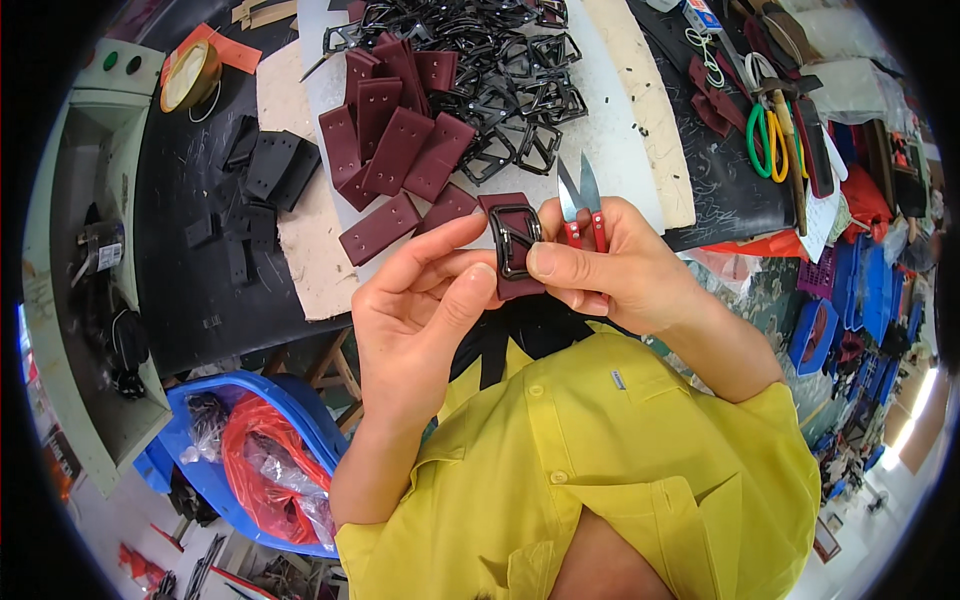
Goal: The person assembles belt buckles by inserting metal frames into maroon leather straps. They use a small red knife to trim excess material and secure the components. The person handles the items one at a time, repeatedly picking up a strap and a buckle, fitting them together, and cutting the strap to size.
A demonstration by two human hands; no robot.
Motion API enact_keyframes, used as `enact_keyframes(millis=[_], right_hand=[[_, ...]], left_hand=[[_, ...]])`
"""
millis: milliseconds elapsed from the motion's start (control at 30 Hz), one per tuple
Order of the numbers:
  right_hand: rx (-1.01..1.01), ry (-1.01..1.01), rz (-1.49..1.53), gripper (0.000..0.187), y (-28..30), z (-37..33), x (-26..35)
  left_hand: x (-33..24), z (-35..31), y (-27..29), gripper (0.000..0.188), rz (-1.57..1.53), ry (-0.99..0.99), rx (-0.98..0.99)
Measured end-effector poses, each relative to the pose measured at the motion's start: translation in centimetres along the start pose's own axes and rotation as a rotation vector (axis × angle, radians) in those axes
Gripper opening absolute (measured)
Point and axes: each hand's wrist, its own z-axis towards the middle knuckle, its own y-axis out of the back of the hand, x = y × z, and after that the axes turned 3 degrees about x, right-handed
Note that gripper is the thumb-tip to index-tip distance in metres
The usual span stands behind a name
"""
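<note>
Between my hands is a maroon leather strap piece [520, 288] with a black metal buckle [497, 240] set on it. My left hand [405, 310] has its curled fingers at the piece's left edge, partly behind it. The thumb of my right hand [625, 265] presses on the buckle's right side. Small thread snips [600, 230] with red handles are tucked in that same hand, blades pointing away from me. Just beyond lies a pile of maroon leather pieces [400, 150] with small holes. Behind and right of it spreads a heap of black buckles [510, 85].
Black leather pieces [280, 170] lie left on the dark table [200, 290]. Scissors with green and yellow handles [768, 145] rest at the right. A blue bin [318, 412] holding red plastic bags stands at lower left. A round gold-coloured container [190, 77] sits at far left.
</note>
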Motion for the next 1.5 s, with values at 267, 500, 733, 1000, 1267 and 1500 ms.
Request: enact_keyframes(millis=[267,500,733,1000,1267,1500], right_hand=[[-0.141,1.092,-1.358,0.027,0.6,-0.1,-1.5],[-0.179,0.449,-0.837,0.022,0.1,-1.0,0.5],[-0.217,0.533,-0.783,0.015,-0.4,-0.1,-1.5],[-0.294,0.605,-0.773,0.015,-0.6,0.0,-2.4],[-0.165,0.785,-1.383,0.033,1.0,-1.1,1.2],[-0.009,0.991,-1.488,0.037,1.7,-1.0,0.6]], left_hand=[[-1.1,-0.8,0.4,0.028,-0.289,0.278,0.041],[-0.7,-1.0,0.0,0.019,0.09,0.136,-0.102],[-0.6,-0.3,-0.8,0.023,-0.079,0.248,0.017],[0.5,-0.8,-1.4,0.016,-0.043,0.104,-0.006],[-0.9,0.0,0.3,0.01,-0.179,0.311,-0.045],[-0.2,0.0,0.4,0.011,-0.173,0.307,-0.016]])
